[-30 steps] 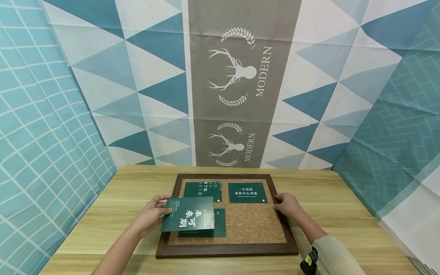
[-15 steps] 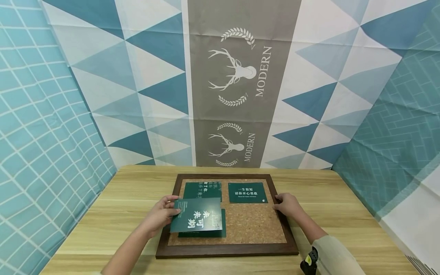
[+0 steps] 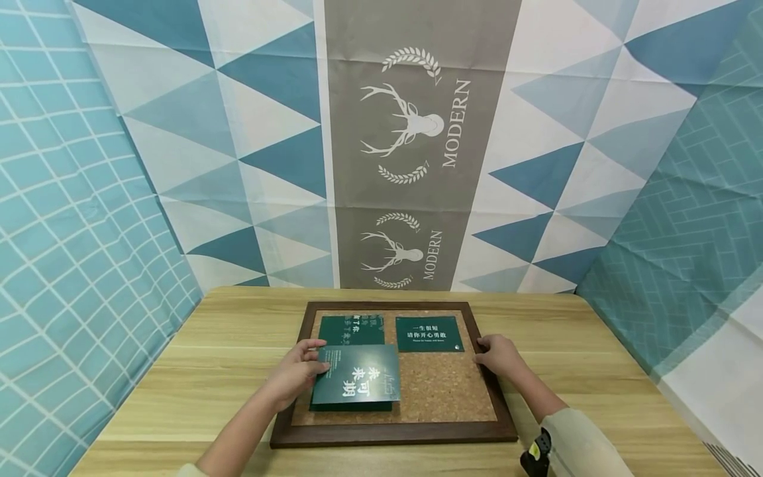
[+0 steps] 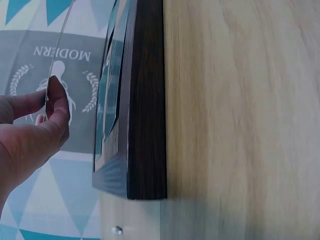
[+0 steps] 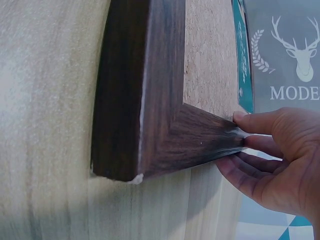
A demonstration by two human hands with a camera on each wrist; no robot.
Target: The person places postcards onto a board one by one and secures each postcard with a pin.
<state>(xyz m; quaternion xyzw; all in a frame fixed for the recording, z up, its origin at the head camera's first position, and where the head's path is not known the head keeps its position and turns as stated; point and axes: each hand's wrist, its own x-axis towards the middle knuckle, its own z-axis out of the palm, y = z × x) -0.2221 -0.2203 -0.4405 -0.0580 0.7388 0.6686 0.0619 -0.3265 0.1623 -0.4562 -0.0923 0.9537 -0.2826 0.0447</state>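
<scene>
My left hand [image 3: 296, 374] pinches a green card [image 3: 363, 374] with white lettering by its left edge, thumb on top. In the left wrist view the card [image 4: 59, 40] is a thin edge-on line, apart from the board. It hovers over another green card [image 3: 348, 407], mostly hidden, on the lower left of a cork board [image 3: 444, 391]. Two more green cards lie on the board, one at upper left [image 3: 336, 329] and one at upper right [image 3: 429, 324]. My right hand [image 3: 503, 356] grips the board's dark wooden frame [image 5: 165, 135] at its right side, thumb on top.
The board lies on a light wooden table [image 3: 197, 371]. A patterned wall covering [image 3: 393, 165] rises behind the table. A small shiny pin head [image 3: 457, 347] shows at the upper right card's corner. In the left wrist view a small silvery object [image 4: 117, 230] sits beyond the frame.
My left hand has carried its card to the right, covering more of the lower left card. My right hand and the board have stayed in place.
</scene>
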